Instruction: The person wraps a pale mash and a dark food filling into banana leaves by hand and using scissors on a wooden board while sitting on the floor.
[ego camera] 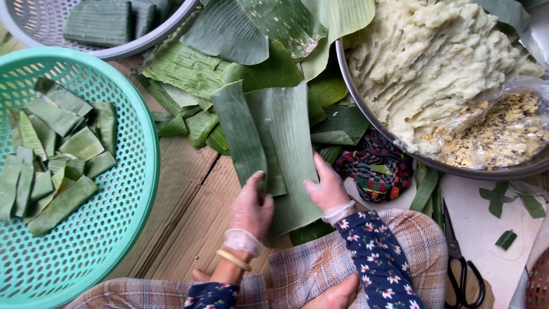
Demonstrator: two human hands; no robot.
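The person's lap, in plaid cloth and floral sleeves, lies nearest the camera. Just beyond it, the left hand (251, 207) and right hand (327, 187), both in thin clear gloves, rest flat and open on the near end of two overlapping banana leaf strips (277, 149). Neither hand closes around anything; the fingers press the strips down onto cardboard on the floor (183, 212).

Status, as judged from the layout:
- Done: the teal basket (123, 229) at the left already holds a batch of folded leaf parcels (54, 163); a grey basket (143, 37) behind it holds a stack of cut leaves.
- In hand: the two strips are laid out but bare; no filling lies on them.
- Left: the metal basin (366, 114) at the right is still heaped with pale dough (434, 57), with a clear bag of crumbly filling (497, 134) on it, and a pile of loose leaves (240, 57) lies beyond the strips. Much material appears unused.

Scissors (460, 269) lie at the right, well apart from both hands.
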